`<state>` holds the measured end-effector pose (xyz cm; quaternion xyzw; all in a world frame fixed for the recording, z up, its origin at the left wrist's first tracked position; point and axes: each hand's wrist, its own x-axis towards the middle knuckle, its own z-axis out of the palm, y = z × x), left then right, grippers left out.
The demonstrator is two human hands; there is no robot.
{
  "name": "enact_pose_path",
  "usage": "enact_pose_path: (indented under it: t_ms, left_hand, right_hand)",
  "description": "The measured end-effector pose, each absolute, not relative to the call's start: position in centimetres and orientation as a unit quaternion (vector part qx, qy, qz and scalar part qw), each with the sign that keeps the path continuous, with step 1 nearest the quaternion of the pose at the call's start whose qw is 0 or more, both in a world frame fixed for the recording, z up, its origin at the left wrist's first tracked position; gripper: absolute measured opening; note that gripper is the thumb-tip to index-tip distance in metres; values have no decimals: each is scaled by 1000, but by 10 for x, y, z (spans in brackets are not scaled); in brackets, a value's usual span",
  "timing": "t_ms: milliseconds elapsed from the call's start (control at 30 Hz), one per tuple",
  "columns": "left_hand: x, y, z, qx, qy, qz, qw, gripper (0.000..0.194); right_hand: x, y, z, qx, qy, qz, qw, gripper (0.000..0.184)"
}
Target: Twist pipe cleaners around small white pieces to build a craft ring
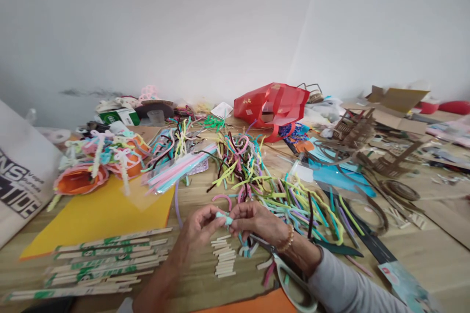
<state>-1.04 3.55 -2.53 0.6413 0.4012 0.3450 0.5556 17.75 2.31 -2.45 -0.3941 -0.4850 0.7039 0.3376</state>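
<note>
A person's two bare hands work on the near side of a glossy red bag (253,105), which lies tipped over with its mouth toward the viewer and a brownish item, too small to identify, showing inside; left of the bag, a clear packet (181,168) holds straight pink and pale-blue strips, and farther left stands a white printed bag (22,176), its contents hidden, while an open-flapped cardboard box (398,105) sits to the red bag's right, its inside out of view. Directly nearer than the bag, the left hand (198,225) has thumb and forefinger closed in a pinch on one end of a small, soft-looking pale-blue piece (224,217), and the right hand (257,220), a beaded bracelet (285,238) at its wrist, pinches the other end with bent fingers. Also nearer than the bag lie a column of short, pale sticks (223,257), grey-handled scissors (293,283) and a tangle of fuzzy, bendable strips (301,210) in green, blue and purple; left of it are paper-sleeved chopsticks (106,261) and a smooth yellow sheet (110,217). Everything rests on a wood-grained table (191,279), with a plain pale wall (183,24) rising behind the bag
</note>
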Motion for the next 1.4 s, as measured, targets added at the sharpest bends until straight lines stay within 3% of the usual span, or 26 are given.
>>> enact_pose_path:
  t_ms: [200, 867, 1133, 1400]
  left_hand:
    - [-9, 37, -21, 611, 391, 361, 586, 20]
    - [-4, 28, -28, 654, 385, 365, 539, 18]
    - [-2, 29, -28, 659, 410, 392, 494, 16]
    - [-6, 32, -18, 785, 330, 364, 378, 12]
  right_hand:
    - [178, 24, -28, -400, -464, 712, 343, 34]
    - [180, 22, -26, -381, -479, 709, 352, 34]
    - [178, 21, -24, -402, -519, 657, 371, 31]
    - [180, 22, -24, -435, -562, 623, 327, 20]
